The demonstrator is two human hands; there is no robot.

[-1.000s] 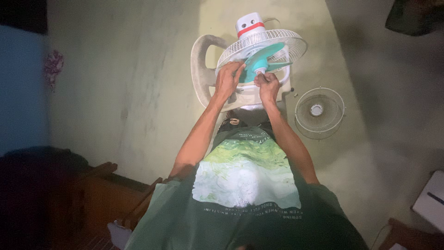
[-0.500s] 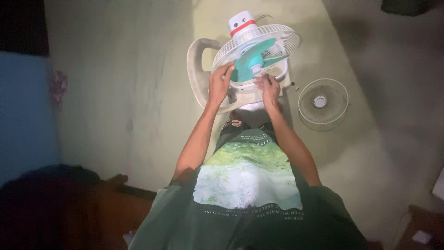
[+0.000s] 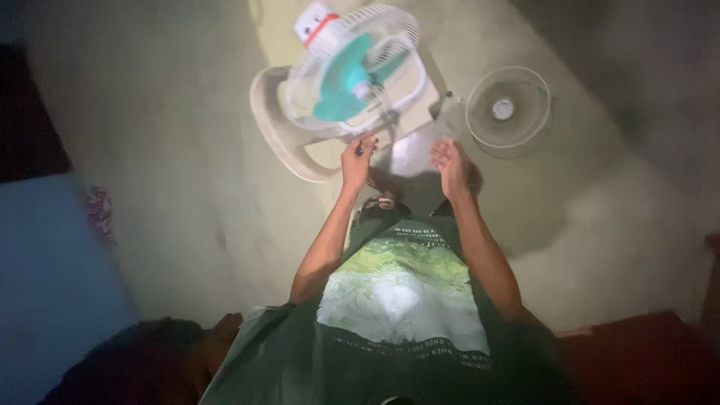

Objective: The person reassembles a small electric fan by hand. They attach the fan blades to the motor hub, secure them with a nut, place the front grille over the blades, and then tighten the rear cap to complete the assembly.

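A white fan with a teal blade (image 3: 343,73) lies tilted on a pale plastic chair (image 3: 276,133), its rear grille (image 3: 397,37) behind the blade and its front open. The motor housing (image 3: 315,22) is white with a red band. My left hand (image 3: 356,159) hovers just below the fan, off the blade, fingers curled; blur hides whether it pinches something small. My right hand (image 3: 452,166) is further right, palm open and empty, clear of the fan.
A round white front grille (image 3: 508,109) lies flat on the greenish floor to the right of the chair. Something blue (image 3: 45,285) is at the left edge and dark furniture (image 3: 645,352) at the lower right. My feet (image 3: 382,196) stand close to the chair.
Both hands have come off the teal blade and hub and drawn back toward me. The view has shifted, so the fan sits higher and further left.
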